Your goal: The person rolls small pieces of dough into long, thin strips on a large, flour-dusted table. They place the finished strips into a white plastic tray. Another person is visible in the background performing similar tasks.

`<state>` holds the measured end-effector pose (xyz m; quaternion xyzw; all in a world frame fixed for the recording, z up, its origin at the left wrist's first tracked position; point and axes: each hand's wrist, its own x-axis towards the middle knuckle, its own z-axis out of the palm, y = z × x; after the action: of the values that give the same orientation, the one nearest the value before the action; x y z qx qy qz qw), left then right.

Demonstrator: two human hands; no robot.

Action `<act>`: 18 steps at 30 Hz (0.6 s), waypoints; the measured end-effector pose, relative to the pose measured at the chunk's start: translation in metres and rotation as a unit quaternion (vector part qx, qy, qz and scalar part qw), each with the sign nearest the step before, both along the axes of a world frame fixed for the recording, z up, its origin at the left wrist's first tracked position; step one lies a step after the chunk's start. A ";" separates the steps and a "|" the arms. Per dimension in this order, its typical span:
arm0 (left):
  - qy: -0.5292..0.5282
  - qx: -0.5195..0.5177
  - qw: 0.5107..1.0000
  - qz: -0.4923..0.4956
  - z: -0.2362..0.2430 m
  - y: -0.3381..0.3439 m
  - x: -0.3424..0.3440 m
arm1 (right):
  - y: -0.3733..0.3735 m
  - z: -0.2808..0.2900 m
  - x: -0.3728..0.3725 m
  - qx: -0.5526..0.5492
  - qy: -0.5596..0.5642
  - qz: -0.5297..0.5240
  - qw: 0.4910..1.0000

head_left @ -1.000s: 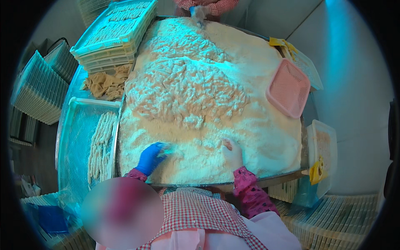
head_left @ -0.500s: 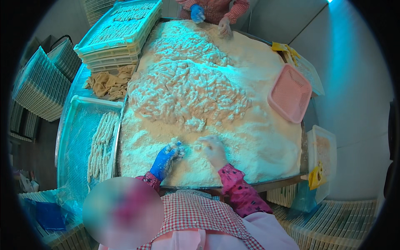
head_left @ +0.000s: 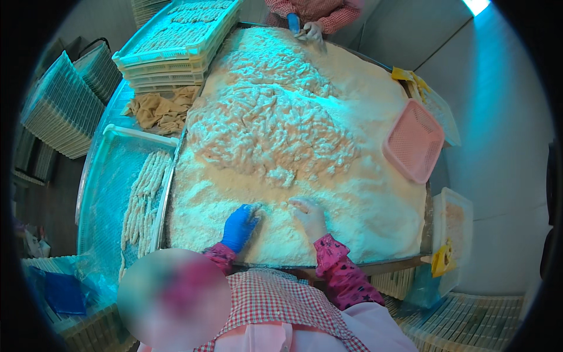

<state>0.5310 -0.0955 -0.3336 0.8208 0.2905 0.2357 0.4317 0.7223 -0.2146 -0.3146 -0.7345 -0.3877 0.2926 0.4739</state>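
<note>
My left hand (head_left: 240, 227), in a blue glove, is curled over the pale crumbs (head_left: 275, 234) at the table's near side. What its fingers hold, if anything, is hidden. My right hand (head_left: 309, 218), in a whitish glove dusted with crumbs, lies a short way to the right, its fingers bent in toward the left hand. Nothing between those fingers can be made out. Beyond both hands spreads a large heap of pale, soft strips (head_left: 270, 129), with a small clump (head_left: 280, 176) at its near edge.
A tray (head_left: 97, 205) with a row of coated strips (head_left: 143, 202) stands at left. Behind it are a tan cloth (head_left: 161, 111) and stacked trays (head_left: 167, 67). A pink basket (head_left: 414, 141) sits at right. Across the table, a co-worker's hands (head_left: 305, 30) work over the crumbs.
My left hand has turned its back upward, and the crumb clumps on its fingers no longer show. My right hand sits slightly farther right. The co-worker's hands have come together.
</note>
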 end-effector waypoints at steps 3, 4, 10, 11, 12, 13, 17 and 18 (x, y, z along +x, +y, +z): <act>-0.128 -0.342 0.931 0.005 -0.001 0.006 0.002 | 0.012 0.020 -0.013 -0.070 -0.169 0.053 0.982; -0.163 -0.450 0.878 0.009 0.004 0.006 0.003 | 0.016 0.022 -0.016 -0.103 -0.231 0.072 0.965; -0.399 -0.689 0.605 -0.020 -0.021 -0.010 0.019 | 0.037 -0.007 -0.042 0.149 0.187 -0.104 0.965; -0.381 -0.627 0.679 0.031 -0.055 -0.015 0.018 | 0.046 0.031 -0.065 0.081 -0.129 -0.031 0.988; -0.394 -0.627 0.670 0.059 -0.043 -0.015 0.022 | 0.046 0.031 -0.086 0.089 -0.236 0.007 0.968; -0.408 -0.628 0.658 0.084 -0.029 -0.016 0.026 | 0.044 0.029 -0.102 0.095 -0.344 0.042 0.933; -0.525 -0.675 0.471 -0.216 -0.003 0.003 0.032 | 0.035 0.030 -0.091 0.159 -0.174 0.069 0.969; -0.410 -0.601 0.660 -0.186 -0.001 -0.007 0.030 | 0.033 0.036 -0.097 0.170 -0.055 0.004 0.984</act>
<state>0.5606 -0.1027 -0.3350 0.2396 0.0042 0.2373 0.9414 0.6249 -0.1813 -0.2789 -0.6565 -0.4601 0.1835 0.5689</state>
